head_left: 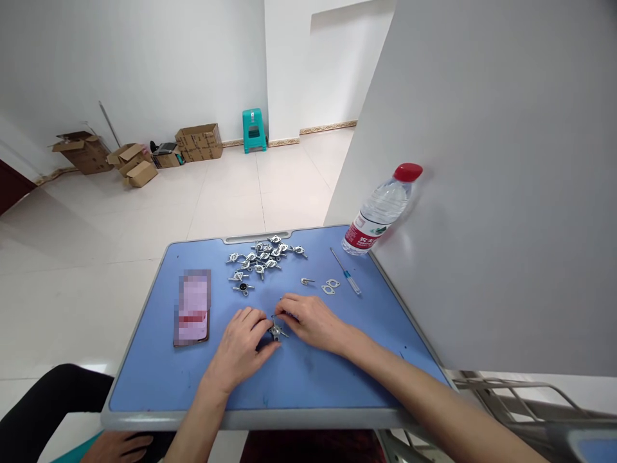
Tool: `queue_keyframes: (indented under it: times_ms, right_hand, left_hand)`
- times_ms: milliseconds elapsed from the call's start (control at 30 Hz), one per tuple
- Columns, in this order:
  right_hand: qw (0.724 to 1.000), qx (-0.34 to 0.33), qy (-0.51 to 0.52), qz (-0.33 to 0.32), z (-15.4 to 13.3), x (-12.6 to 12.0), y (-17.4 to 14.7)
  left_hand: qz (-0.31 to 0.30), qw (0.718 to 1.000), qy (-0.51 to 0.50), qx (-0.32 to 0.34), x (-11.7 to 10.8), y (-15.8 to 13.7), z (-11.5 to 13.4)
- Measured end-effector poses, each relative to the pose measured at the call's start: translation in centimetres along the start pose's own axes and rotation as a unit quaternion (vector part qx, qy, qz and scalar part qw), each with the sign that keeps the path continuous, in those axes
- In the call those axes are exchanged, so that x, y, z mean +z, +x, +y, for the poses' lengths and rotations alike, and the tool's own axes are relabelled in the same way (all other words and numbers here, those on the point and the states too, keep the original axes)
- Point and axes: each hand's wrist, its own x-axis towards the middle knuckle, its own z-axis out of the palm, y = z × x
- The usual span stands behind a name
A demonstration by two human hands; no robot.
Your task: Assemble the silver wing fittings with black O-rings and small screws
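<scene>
Near the front middle of the blue table, my left hand (243,347) is closed around a small metal part with short arms (276,331), between thumb and fingers. My right hand (308,319) is pinched just above that part, by a thin dark piece at its fingertips that is too small to name. Farther up the table lies a pile of similar small metal parts (264,256). One part with a dark round centre (243,287) sits at the pile's near edge. Beyond my right hand are a single small metal piece (304,281) and two flat oval plates (328,289).
A screwdriver (346,273) and a red-capped water bottle (378,212) are at the table's right, beside a grey panel (506,193). A phone (193,308) lies left. A person's black-clothed limb (58,402) shows at lower left. Cardboard boxes (198,143) and a teal stool (254,130) stand behind.
</scene>
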Motion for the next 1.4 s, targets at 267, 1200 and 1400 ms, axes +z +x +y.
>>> queue_keyframes:
  times_ms: [267, 1200, 1400]
  right_hand:
    - [0.991, -0.094, -0.08, -0.042, -0.4, -0.3, -0.7]
    - [0.971, -0.059, -0.169, -0.158, -0.9, -1.8, -1.0]
    - [0.98, -0.017, -0.149, -0.132, -0.1, -3.4, -0.7]
  left_hand:
    - [0.006, 1.0, -0.024, -0.01, 0.1, -0.1, 0.0]
    - [0.031, 0.999, -0.013, -0.013, 0.0, 0.3, 0.2]
    - [0.031, 0.999, -0.011, -0.005, 0.0, 0.3, 0.1]
